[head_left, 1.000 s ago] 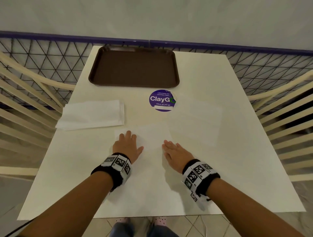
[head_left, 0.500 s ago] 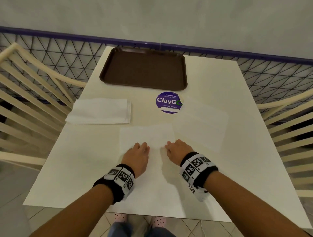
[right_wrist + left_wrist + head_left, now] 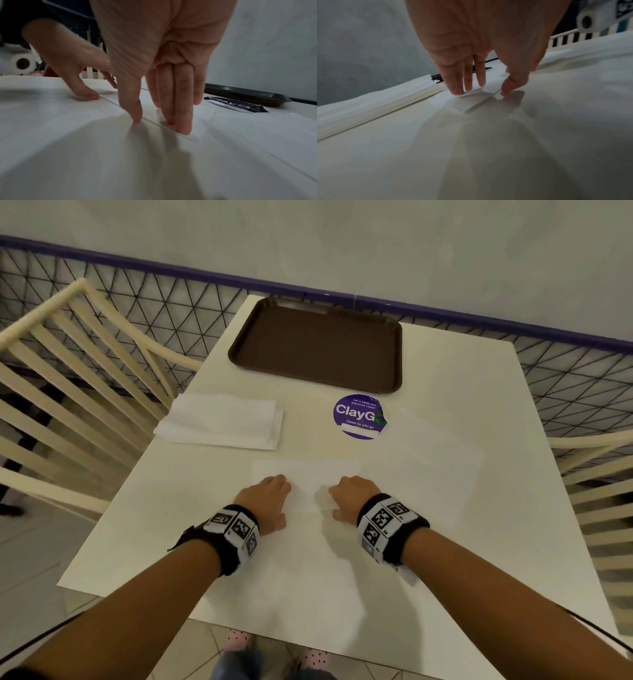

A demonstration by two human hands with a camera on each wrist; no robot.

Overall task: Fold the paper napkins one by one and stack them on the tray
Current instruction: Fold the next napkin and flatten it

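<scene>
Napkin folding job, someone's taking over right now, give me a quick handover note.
Left hand: fingertips and thumb pinching the near edge of the napkin in front, as the left wrist view shows.
Right hand: same, gripping the near edge further right.
Napkin pile: on the table, far left, unfolded stock.
Tray: at the far edge, nothing on it.
Done: one napkin laid out, edge picked up.
Left: fold it, place it on the tray, then work through the pile.

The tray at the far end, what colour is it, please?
Dark brown tray, plain, best seen in the head view.
</scene>
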